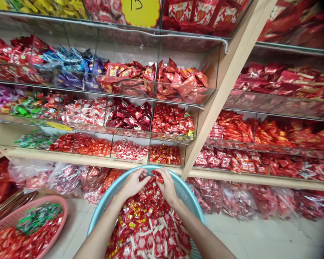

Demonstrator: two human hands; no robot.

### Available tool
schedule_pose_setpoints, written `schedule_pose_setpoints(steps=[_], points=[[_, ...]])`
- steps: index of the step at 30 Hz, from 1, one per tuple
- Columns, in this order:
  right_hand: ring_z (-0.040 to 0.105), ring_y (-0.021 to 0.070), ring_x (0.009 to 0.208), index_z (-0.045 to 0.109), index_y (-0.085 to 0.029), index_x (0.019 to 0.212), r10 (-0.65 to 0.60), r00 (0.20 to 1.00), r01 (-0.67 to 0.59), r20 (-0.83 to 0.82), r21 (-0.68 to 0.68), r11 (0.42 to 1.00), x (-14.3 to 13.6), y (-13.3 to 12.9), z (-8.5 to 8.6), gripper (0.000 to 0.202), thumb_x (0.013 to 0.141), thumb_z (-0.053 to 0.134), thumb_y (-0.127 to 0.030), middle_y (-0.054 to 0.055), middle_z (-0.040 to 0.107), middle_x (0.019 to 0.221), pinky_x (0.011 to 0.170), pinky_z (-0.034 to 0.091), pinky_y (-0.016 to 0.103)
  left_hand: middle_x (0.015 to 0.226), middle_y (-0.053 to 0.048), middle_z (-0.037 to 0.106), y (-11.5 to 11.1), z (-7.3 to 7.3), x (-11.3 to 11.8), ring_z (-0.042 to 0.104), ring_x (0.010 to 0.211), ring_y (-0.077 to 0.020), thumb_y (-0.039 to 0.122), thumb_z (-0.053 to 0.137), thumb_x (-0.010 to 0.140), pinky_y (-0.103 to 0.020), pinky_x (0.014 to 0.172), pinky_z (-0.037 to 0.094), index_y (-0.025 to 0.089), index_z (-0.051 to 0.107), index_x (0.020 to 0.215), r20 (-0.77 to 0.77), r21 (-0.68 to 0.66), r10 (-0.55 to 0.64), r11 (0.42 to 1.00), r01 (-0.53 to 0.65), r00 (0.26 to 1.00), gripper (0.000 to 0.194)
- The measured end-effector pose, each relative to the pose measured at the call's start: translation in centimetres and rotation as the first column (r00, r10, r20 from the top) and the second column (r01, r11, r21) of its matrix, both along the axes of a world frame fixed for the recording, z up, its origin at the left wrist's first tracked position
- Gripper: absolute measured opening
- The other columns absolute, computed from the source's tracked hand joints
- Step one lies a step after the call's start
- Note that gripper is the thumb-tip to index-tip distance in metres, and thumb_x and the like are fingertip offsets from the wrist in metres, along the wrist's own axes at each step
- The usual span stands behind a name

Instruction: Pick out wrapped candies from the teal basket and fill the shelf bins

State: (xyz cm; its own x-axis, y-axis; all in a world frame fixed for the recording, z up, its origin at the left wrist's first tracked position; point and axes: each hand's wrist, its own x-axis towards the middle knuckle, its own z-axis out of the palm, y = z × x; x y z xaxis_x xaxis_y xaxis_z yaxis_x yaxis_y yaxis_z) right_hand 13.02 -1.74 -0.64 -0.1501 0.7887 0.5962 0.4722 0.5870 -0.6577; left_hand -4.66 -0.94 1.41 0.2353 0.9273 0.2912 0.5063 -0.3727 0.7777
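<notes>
A large teal plastic basket [193, 197] stands in front of me, filled with wrapped candies. Red wrapped candies [148, 196] lie at its far side, ones with yellow print [132, 212] to the left, and red-and-white ones [156, 242] nearest me. Over the far part of the basket, my right hand [166, 185] has its fingers and thumb closed on red wrapped candies [157, 175]. My left hand [135, 183] is just to the left, its fingers loosely curled and the thumb apart from them, with nothing visible in it.
Wooden shelves [221, 90] with clear-walled bins of candies rise ahead. Bagged candies [240, 203] lie on the floor beneath the bottom shelf. A pink basket [63, 212] of red, orange and green candies sits at lower left. A yellow price tag [143, 14] hangs above.
</notes>
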Motion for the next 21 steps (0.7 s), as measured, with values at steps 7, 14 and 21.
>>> schedule_pose_setpoints(steps=[7,14,21], points=[[0.049,0.0210,0.105,0.051,-0.028,0.118,0.007,0.999,-0.006,0.038,-0.009,1.000,-0.3,0.5,0.1,0.051,0.073,0.047,-0.005,0.005,0.052,0.111,0.092,0.041,0.037,0.085,0.000,0.060,0.1,-0.1,-0.3,0.054,0.077,-0.0116,0.041,0.055,0.075,-0.024,0.073,0.044,0.018,0.054,0.088,0.033,-0.009,-0.035,0.999,0.035,0.999,0.026],[0.049,0.0207,0.105,0.051,-0.027,0.118,0.037,0.998,-0.037,0.052,-0.013,0.999,-0.7,0.0,0.3,0.051,0.073,0.047,-0.004,0.005,0.052,0.110,0.092,0.041,0.036,0.079,0.001,0.057,0.1,-0.6,0.4,0.052,0.071,-0.0109,0.032,0.054,0.076,-0.024,0.069,0.044,0.017,0.052,0.090,0.078,-0.045,-0.107,0.993,0.110,0.991,0.021],[0.052,0.0204,0.103,0.053,-0.026,0.114,0.003,1.000,-0.003,0.016,-0.007,1.000,0.0,0.5,-0.2,0.042,0.077,0.046,-0.009,0.005,0.054,0.109,0.090,0.043,0.036,0.092,-0.002,0.058,0.2,-0.7,-0.6,0.052,0.088,-0.0160,0.027,0.049,0.079,-0.029,0.082,0.041,0.020,0.052,0.092,-0.199,0.040,-0.004,0.999,0.012,0.980,0.016]])
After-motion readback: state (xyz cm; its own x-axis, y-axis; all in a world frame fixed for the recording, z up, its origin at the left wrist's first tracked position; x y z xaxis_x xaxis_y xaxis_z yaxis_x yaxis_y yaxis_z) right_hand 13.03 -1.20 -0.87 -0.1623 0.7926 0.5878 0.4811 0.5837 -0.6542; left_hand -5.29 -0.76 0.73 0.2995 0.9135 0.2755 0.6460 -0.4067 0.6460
